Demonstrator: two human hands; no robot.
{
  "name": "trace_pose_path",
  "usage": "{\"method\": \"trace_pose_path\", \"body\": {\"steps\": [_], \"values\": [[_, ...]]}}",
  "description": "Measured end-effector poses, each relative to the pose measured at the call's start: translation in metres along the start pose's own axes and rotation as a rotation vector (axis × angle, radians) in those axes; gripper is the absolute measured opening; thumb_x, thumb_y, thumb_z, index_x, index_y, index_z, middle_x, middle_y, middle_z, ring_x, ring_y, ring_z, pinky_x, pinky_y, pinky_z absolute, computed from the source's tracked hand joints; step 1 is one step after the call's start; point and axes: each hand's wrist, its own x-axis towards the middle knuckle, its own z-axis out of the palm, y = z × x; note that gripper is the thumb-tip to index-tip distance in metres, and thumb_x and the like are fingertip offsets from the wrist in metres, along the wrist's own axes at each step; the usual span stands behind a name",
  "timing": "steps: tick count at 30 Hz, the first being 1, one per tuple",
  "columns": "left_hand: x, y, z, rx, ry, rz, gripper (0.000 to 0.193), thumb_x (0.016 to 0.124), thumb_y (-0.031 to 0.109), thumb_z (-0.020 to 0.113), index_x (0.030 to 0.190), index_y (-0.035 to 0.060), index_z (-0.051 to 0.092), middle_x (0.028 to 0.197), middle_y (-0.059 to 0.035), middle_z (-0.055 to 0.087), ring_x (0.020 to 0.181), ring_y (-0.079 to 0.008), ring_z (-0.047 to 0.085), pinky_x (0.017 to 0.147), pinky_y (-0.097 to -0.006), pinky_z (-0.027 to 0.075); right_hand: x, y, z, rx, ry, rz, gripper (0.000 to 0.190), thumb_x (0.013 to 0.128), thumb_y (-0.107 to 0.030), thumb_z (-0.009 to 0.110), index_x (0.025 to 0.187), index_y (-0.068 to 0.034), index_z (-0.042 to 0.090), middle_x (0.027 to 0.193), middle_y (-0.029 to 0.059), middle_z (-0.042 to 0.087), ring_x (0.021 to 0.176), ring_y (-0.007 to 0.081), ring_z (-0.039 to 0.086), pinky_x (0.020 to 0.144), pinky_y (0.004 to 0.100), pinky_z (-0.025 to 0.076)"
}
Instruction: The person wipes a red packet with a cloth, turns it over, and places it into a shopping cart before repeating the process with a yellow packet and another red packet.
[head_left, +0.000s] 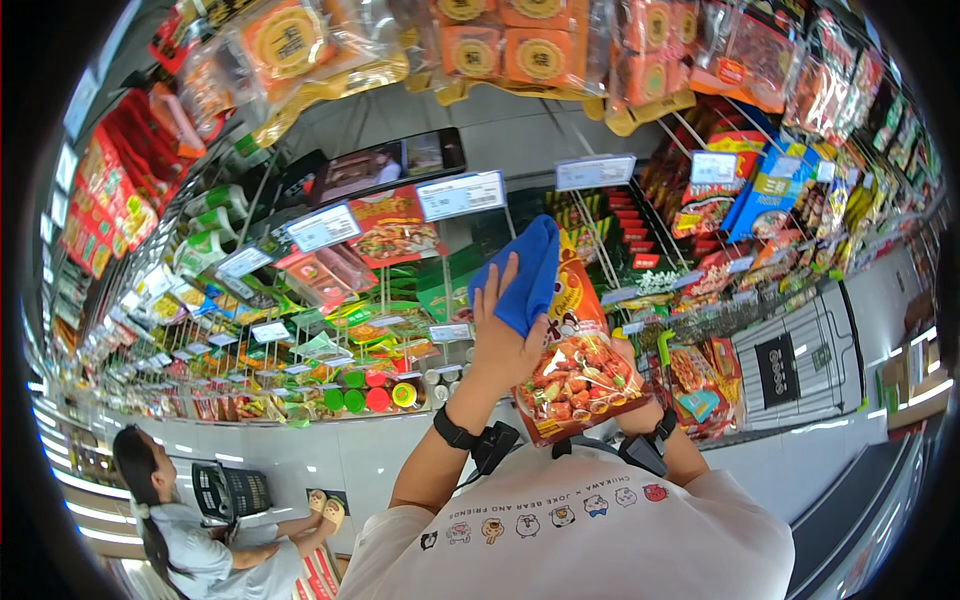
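My left hand holds a folded blue cloth against the upper part of a food packet. The packet is glossy, red and yellow, with a picture of a chicken dish on its front. It tilts in front of my chest. My right hand grips the packet from its right edge, with the fingers mostly hidden behind it. Black straps circle both wrists, each with a small dark device. Beyond my hands are shelf rows of seasoning packets, with a white price tag above the cloth.
A smartphone showing a video lies on the shelf. Packaged orange blocks hang above. Jars with red and green lids stand low at left. A grey wire cart is at right. A seated person and a dark basket are at lower left.
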Motion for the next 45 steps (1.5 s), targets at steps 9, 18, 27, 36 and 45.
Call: {"method": "trace_pose_path", "body": {"steps": [9, 18, 27, 36, 45], "values": [[-0.026, -0.011, 0.01, 0.003, -0.016, 0.109, 0.055, 0.08, 0.013, 0.042, 0.131, -0.0016, 0.027, 0.14, -0.0225, 0.014, 0.131, -0.0368, 0.01, 0.104, -0.0457, 0.009, 0.017, -0.017, -0.001, -0.243, -0.176, -0.203, 0.06, 0.081, -0.048, 0.044, 0.121, -0.004, 0.041, 0.116, 0.0178, 0.05, 0.102, 0.0329, 0.052, 0.09, 0.0444, 0.042], [-0.045, -0.02, 0.021, -1.602, 0.287, -1.044, 0.027, 0.081, 0.012, 0.05, 0.106, 0.0011, 0.048, 0.085, -0.0061, 0.06, 0.064, -0.0183, 0.06, 0.057, -0.029, 0.052, 0.012, -0.007, 0.004, -0.217, 0.144, -0.511, 0.057, 0.083, -0.051, 0.039, 0.121, -0.009, 0.043, 0.119, 0.0138, 0.049, 0.107, 0.0326, 0.048, 0.091, 0.0475, 0.04], [-0.064, -0.016, 0.058, -1.421, -0.168, -0.924, 0.037, 0.072, -0.004, 0.059, 0.108, -0.0009, 0.051, 0.101, -0.0086, 0.059, 0.087, -0.0175, 0.059, 0.077, -0.0285, 0.048, -0.062, -0.018, -0.067, -0.363, 0.355, -0.455, 0.048, 0.086, -0.039, 0.044, 0.121, -0.005, 0.042, 0.116, 0.0128, 0.051, 0.105, 0.026, 0.052, 0.088, 0.0392, 0.044], [-0.044, -0.015, 0.159, -1.014, -0.408, -0.494, 0.041, 0.072, -0.006, 0.059, 0.111, -0.0034, 0.048, 0.109, -0.0079, 0.056, 0.097, -0.017, 0.054, 0.085, -0.0285, 0.043, -0.139, -0.056, -0.118, -0.64, 0.817, -0.44, 0.032, 0.085, -0.012, 0.053, 0.113, 0.002, 0.048, 0.106, 0.0084, 0.056, 0.096, 0.0157, 0.055, 0.081, 0.0289, 0.047], [-0.002, 0.084, 0.325, -0.76, -0.58, -0.062, 0.037, 0.064, 0.005, 0.063, 0.1, -0.0006, 0.055, 0.095, -0.0151, 0.06, 0.088, -0.0257, 0.059, 0.077, -0.031, 0.045, -0.26, -0.097, -0.228, -0.367, 1.296, -0.972, 0.019, 0.083, -0.01, 0.043, 0.093, 0.001, 0.055, 0.09, 0.0102, 0.06, 0.078, 0.0192, 0.06, 0.069, 0.0324, 0.05]]}}
